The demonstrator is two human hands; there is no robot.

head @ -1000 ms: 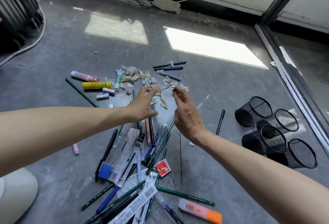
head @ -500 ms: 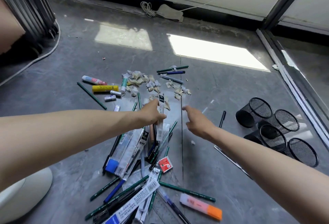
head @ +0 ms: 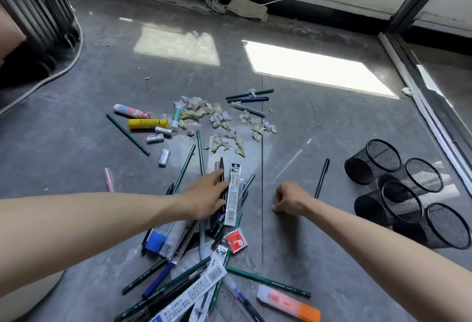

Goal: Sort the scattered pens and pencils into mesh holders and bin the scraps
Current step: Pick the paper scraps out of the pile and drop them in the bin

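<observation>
1. left hand [head: 207,194] lies flat on the far end of the pen pile [head: 191,278], fingers straight, tips touching a black pen [head: 221,167]; it grips nothing.
2. right hand [head: 291,200] is just right of the pile, fingers curled down onto the floor [head: 306,240]; cannot tell if it holds anything.
3. mesh holders [head: 398,188] lie on their sides well right of the pile; paper scraps [head: 219,119] lie beyond it.
4. vs 0.5 s ago: right fingers were stretched out, now curled.

Seemingly bare left hand [head: 204,195], right hand [head: 291,200]
</observation>
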